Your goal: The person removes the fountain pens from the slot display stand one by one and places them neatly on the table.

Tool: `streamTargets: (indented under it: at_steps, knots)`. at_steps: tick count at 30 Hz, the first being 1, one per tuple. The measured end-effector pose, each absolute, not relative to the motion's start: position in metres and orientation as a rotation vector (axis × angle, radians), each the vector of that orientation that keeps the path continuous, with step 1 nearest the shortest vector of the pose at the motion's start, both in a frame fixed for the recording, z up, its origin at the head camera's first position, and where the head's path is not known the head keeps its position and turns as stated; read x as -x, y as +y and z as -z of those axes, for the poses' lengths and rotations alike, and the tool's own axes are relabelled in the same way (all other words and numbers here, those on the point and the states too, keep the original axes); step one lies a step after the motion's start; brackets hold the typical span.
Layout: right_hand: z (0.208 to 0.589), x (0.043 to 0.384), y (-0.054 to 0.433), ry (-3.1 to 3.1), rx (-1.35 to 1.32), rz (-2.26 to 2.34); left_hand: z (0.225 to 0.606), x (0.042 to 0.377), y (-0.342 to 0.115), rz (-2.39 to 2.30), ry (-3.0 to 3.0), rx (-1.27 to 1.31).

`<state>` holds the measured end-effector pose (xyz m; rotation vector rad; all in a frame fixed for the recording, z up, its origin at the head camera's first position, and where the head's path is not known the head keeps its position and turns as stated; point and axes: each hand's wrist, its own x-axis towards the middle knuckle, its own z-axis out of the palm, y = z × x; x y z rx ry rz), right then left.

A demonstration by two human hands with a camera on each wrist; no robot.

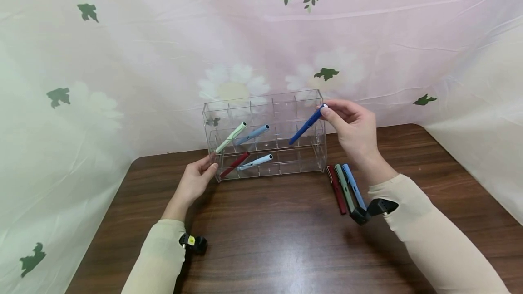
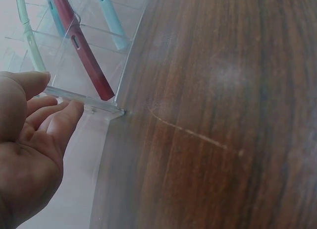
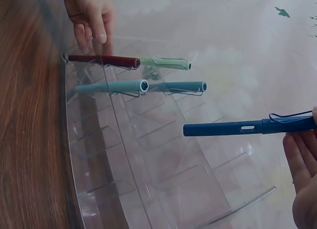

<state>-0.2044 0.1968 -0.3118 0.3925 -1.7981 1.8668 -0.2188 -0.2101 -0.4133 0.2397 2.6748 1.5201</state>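
Observation:
A clear acrylic pen holder [image 1: 286, 169] with rows of compartments stands at the back of the table. My left hand [image 1: 195, 180] grips its left side edge, with the thumb and fingers at the wall [image 2: 74, 96]. My right hand [image 1: 354, 124] pinches a dark blue pen [image 1: 306, 126] near its capped end, tilted in the air over the holder's right part; its lower end [image 3: 190, 130] points toward the holder. Leaning in the holder's left compartments are a light green pen [image 1: 231, 137], a blue pen [image 1: 254, 134], a dark red pen [image 1: 234, 164] and a pale blue pen [image 1: 256, 162].
Right of the holder, a dark red pen [image 1: 337, 190], a green pen [image 1: 345, 187] and a light blue pen [image 1: 353, 186] lie side by side on the wooden table [image 1: 261, 230], close to the right forearm. A floral cloth [image 1: 163, 58] hangs behind the table.

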Motion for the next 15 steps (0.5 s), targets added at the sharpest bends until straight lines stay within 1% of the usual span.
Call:
streamTargets:
  at_steps: [15]
  knots:
    - [0.315, 0.199, 0.213, -1.791, -0.336, -1.883, 0.413, 0.218, -0.209, -1.495, 2.692, -0.245]
